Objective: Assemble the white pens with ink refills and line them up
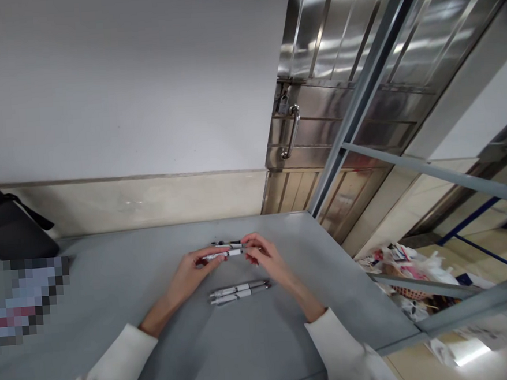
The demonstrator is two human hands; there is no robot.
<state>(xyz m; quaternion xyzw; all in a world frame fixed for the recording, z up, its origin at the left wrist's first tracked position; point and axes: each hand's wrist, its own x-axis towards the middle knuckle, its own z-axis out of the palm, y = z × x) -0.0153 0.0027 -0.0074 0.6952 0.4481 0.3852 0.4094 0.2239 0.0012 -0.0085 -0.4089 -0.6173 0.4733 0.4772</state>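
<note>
Over the smooth grey table (145, 256), a slim, cylindrical white pen (235, 252) is gripped in the fingers of left hand (193, 268) and right hand (267, 255), its long axis running sideways, tip direction unclear.

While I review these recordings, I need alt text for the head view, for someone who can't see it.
A person's left hand holds a white pen over a grey table, the right hand at its other end. Another pen shows just beyond it, and two more pens lie side by side nearer the person.
</note>
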